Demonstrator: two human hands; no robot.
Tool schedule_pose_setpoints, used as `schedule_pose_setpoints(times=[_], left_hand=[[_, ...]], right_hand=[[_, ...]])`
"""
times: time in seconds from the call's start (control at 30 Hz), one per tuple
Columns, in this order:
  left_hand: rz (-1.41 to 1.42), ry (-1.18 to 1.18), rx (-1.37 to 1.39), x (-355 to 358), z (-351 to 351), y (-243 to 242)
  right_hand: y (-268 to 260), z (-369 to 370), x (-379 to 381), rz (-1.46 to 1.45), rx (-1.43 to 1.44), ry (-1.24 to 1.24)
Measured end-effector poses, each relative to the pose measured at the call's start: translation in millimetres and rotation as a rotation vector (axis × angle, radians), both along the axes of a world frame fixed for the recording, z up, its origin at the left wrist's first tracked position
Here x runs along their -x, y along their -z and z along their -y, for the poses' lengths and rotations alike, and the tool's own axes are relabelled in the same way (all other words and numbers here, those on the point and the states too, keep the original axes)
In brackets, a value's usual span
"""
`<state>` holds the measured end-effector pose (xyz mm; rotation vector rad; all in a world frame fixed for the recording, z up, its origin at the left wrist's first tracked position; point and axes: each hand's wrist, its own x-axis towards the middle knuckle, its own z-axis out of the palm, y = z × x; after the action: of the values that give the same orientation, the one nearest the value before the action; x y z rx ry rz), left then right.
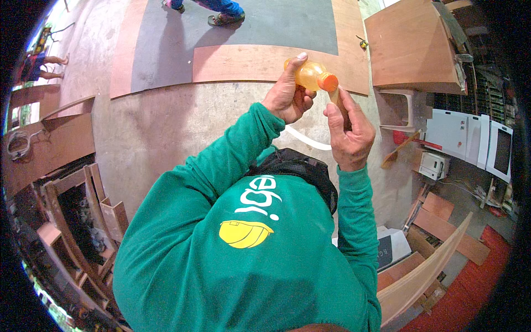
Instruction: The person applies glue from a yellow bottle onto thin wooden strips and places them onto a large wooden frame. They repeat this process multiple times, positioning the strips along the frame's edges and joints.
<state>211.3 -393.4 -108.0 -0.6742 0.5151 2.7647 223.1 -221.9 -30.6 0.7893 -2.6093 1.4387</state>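
My left hand (290, 89) grips a small clear plastic bottle (309, 74) with orange-yellow contents or tint and an orange cap (328, 82). The bottle is tilted, its cap pointing towards my right hand. Between the thumb and fingers of my right hand (352, 130) is a thin tan strip (334, 98), its upper end just under the cap. Whether the strip touches the bottle, I cannot tell. Below my hands a curved white strip (309, 139) shows; its right end passes behind my right hand, and its link to the tan strip is unclear.
Plywood sheets (249, 62) and a grey panel (265, 25) lie ahead, where a person's feet (226, 20) stand. A plywood-topped box or table (410, 45), plastic stool (398, 110), broom (400, 149) and white cabinet (448, 130) are right. Wooden frames (70, 182) stand left.
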Motion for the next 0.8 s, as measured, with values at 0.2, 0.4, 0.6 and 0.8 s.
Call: schedule_pose_setpoints(times=[0.2,0.4,0.6,0.8], left_hand=[[-0.099,-0.109,-0.059,-2.6,-8.1,-0.1],[-0.083,-0.161,-0.038,-1.2,-7.5,-7.5],[-0.067,-0.212,-0.061,-1.7,-13.6,-11.9],[-0.103,-0.154,-0.009,-2.5,-12.3,-7.7]], right_hand=[[0.4,17.2,-13.7,0.126,0.176,0.089],[5.5,5.6,-9.5,0.049,0.103,0.077],[4.8,5.8,-16.2,0.17,0.148,0.126],[0.6,9.8,-17.6,0.169,0.129,0.119]])
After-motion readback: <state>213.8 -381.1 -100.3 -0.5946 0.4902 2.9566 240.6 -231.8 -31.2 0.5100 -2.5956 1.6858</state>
